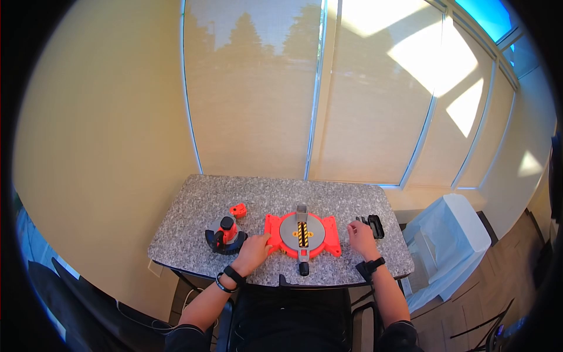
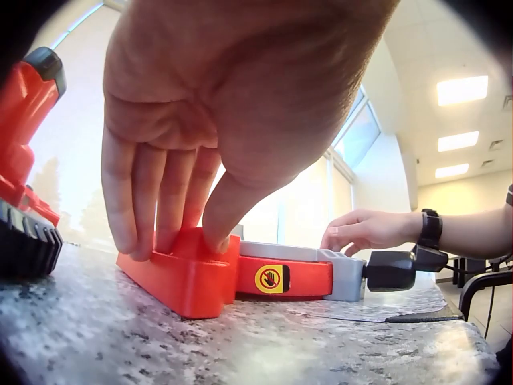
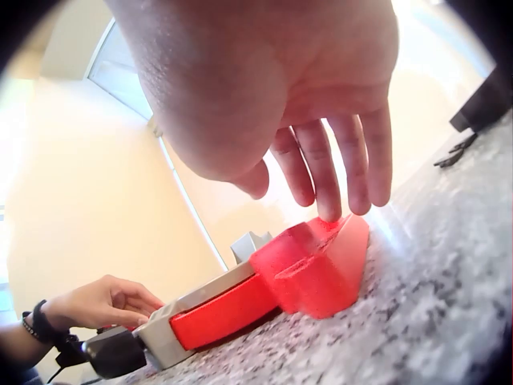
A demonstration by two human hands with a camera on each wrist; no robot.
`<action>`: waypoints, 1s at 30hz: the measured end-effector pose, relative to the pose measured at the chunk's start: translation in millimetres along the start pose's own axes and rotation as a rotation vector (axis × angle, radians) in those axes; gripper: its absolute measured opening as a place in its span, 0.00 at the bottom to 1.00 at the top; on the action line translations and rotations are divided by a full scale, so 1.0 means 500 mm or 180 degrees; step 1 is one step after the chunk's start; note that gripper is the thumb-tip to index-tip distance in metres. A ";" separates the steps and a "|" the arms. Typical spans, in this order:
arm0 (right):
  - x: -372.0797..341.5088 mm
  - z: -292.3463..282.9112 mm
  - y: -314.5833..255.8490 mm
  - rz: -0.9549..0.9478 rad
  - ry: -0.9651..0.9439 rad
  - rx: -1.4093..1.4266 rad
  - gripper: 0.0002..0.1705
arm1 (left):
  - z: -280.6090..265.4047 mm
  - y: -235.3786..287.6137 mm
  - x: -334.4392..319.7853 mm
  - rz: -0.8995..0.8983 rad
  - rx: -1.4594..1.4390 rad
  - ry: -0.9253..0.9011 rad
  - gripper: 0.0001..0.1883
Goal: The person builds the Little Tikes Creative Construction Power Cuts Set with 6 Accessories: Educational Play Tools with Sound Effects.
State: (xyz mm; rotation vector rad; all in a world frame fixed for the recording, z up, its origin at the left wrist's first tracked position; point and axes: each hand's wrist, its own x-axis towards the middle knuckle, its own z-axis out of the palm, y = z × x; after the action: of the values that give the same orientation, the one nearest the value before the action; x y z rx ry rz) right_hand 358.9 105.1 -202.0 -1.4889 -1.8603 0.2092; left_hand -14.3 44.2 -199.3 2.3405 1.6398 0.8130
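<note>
A red toy mitre saw base (image 1: 333, 230) with a round grey turntable, a striped yellow-and-black slot and a black front knob lies flat on the table. My left hand (image 1: 254, 251) holds its left wing, with the thumb on one side and the fingertips along the outer edge. Over by the right wing, my right hand (image 1: 362, 239) hangs with its fingers loosely extended downward; in the right wrist view the fingertips overlap the wing's far end, and nothing is held. Left of the base stands the toy saw head (image 1: 227, 234), with a red body and dark guard.
A small red block-like part (image 1: 238, 210) sits behind the saw head. To the right lie a black tray-like piece (image 1: 376, 226) and several small dark bits. The speckled grey table (image 1: 199, 196) backs toward shaded windows. A chair draped in pale plastic (image 1: 448, 234) stands at the right.
</note>
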 end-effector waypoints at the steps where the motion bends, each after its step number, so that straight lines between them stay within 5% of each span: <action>1: 0.009 0.002 0.017 0.0035 0.0138 -0.0270 0.10 | 0.000 0.000 0.000 0.0014 -0.0005 -0.0001 0.12; 13: 0.069 0.041 0.117 0.0166 -0.0005 -0.1680 0.07 | 0.003 -0.006 0.001 0.0073 -0.0137 0.0051 0.12; 30: 0.084 0.045 0.132 0.0191 -0.0081 -0.1921 0.08 | -0.002 -0.005 -0.001 0.0208 -0.0152 0.0099 0.12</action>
State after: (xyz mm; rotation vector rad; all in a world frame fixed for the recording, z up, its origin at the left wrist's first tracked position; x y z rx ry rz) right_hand 393.9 170.7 -235.7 -1.9422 -2.0001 -0.3395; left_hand -17.1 44.8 -199.9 2.3714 1.5452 0.8954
